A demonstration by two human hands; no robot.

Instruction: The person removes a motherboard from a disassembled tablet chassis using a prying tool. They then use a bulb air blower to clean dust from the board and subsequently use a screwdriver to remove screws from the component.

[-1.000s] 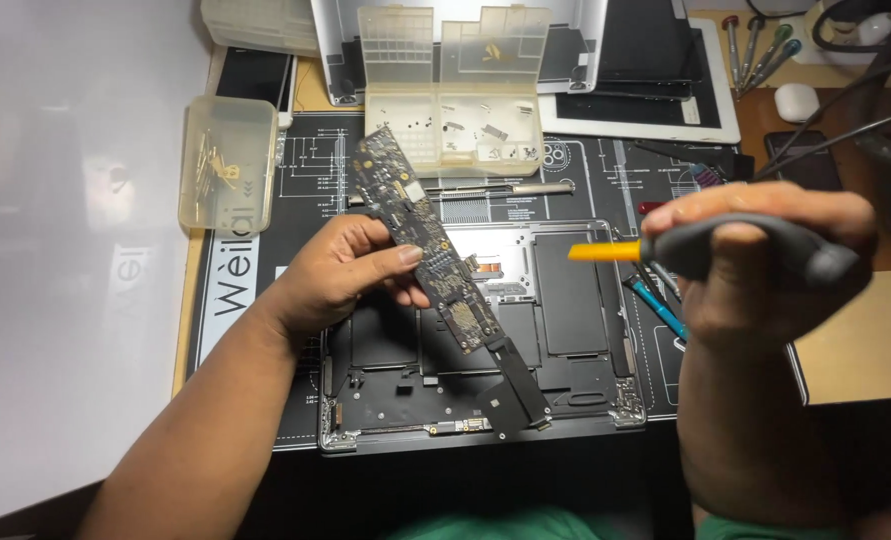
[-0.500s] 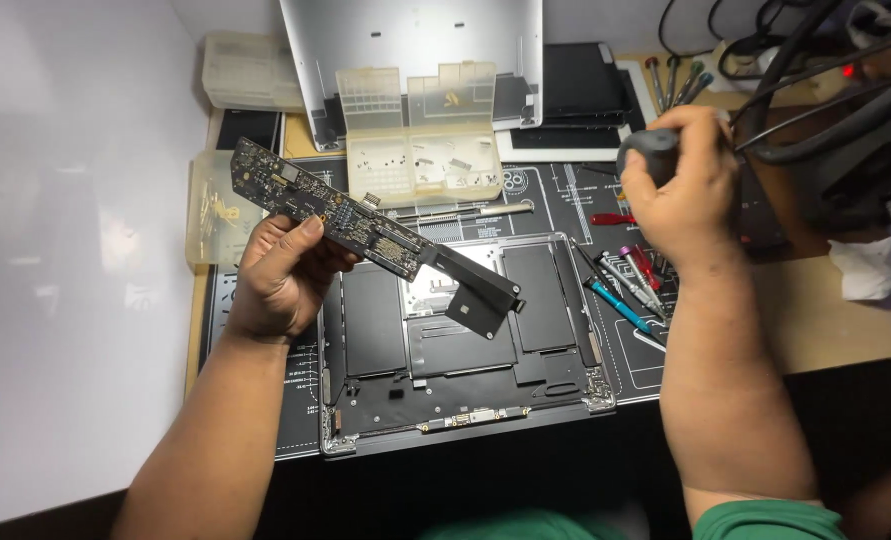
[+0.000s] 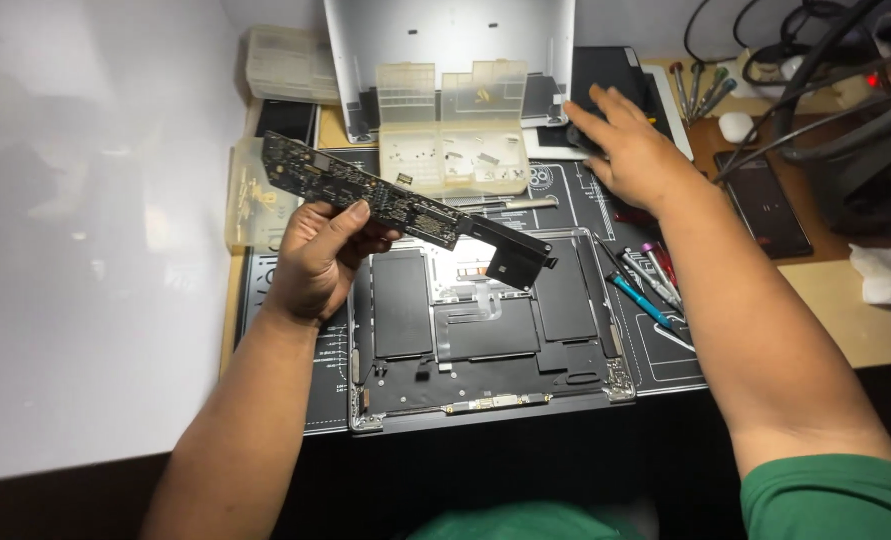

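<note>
My left hand (image 3: 320, 258) grips a long dark circuit board (image 3: 405, 208) and holds it in the air, tilted, above the open laptop base (image 3: 485, 335). The base lies on a black work mat (image 3: 665, 345) and shows dark battery cells inside. My right hand (image 3: 630, 150) reaches to the back right with fingers spread, palm down over a dark object by the mat's far edge. It holds nothing that I can see.
A clear plastic parts box (image 3: 452, 128) with small screws stands open behind the laptop base. Another clear box (image 3: 253, 195) sits at the left. Screwdrivers (image 3: 650, 285) lie right of the base. A silver laptop lid (image 3: 450, 45), cables and a phone (image 3: 765, 205) are at the back right.
My left hand lifted the circuit board up and left off the base. My right hand, which held a dark-handled tool with an orange tip, moved to the back and now shows open fingers.
</note>
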